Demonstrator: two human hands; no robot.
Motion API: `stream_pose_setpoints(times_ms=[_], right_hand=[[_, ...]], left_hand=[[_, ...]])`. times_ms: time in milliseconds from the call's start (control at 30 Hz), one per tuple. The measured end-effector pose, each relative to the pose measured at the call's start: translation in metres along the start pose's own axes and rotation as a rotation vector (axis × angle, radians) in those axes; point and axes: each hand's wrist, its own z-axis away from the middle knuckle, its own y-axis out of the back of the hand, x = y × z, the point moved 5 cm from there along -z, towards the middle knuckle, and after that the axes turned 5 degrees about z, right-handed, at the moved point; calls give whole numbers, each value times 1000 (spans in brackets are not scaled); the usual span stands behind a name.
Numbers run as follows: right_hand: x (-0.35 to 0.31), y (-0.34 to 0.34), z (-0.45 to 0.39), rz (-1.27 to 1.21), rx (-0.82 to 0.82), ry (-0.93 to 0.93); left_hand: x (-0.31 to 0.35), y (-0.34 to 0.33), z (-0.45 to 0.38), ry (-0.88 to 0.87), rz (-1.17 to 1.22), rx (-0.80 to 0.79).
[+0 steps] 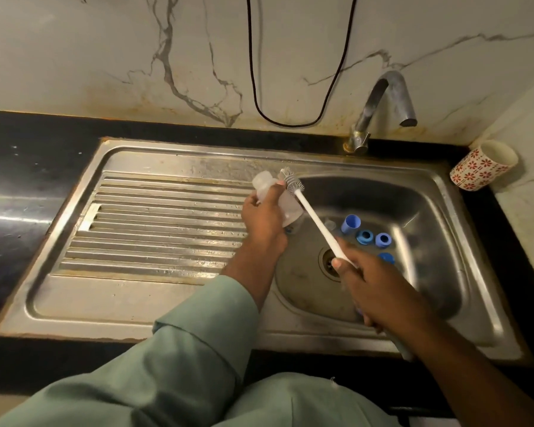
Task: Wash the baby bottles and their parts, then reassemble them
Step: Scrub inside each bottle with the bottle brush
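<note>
Your left hand (261, 217) grips a clear, frosted plastic baby bottle (267, 188), held tilted above the seam between the ribbed draining board (154, 223) and the basin of the steel sink (413, 204); your fingers wrap its middle, so only its rounded end and a paler rim below the hand show. Your right hand (379, 291) is clenched around the white handle of a bottle brush (313, 220), a thin straight stick ending in a grey, stubby-bristled head that touches the bottle just beside your left thumb. In the basin, right of the brush handle, lie the blue plastic parts: a tall blue cap (350, 223) on its side, two blue rings (373, 237) side by side, and another blue piece (386, 258) partly hidden behind your right hand. A small clear part (330, 224) sits near the cap; its shape is hard to tell. The sink metal is dull and scuffed, with rust-coloured stains along the rim. No writing is readable on the bottle or parts.
</note>
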Motion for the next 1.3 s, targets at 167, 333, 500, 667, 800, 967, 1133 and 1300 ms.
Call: stream_pose_setpoints(times_ms=[167, 333, 500, 667, 800, 967, 1133, 1300], right_hand=[[3, -4, 12, -63, -21, 16], [3, -1, 2, -123, 39, -18], [9, -2, 13, -118, 19, -26], [8, -2, 4, -93, 61, -32], [14, -4, 17, -100, 46, -30], [9, -8, 8, -89, 56, -30], [12, -15, 13, -92, 49, -46], [11, -10, 16, -58, 49, -7]], left_hand=[[3, 2, -12, -7, -35, -57], [4, -11, -6, -11, -64, -188], [7, -6, -7, -28, -113, -191], [10, -9, -6, -33, -54, -197], [10, -9, -6, -27, -73, -225], [5, -11, -6, -9, -48, -135], [4, -12, 0, -43, -137, -173], [13, -10, -7, -18, -16, -127]])
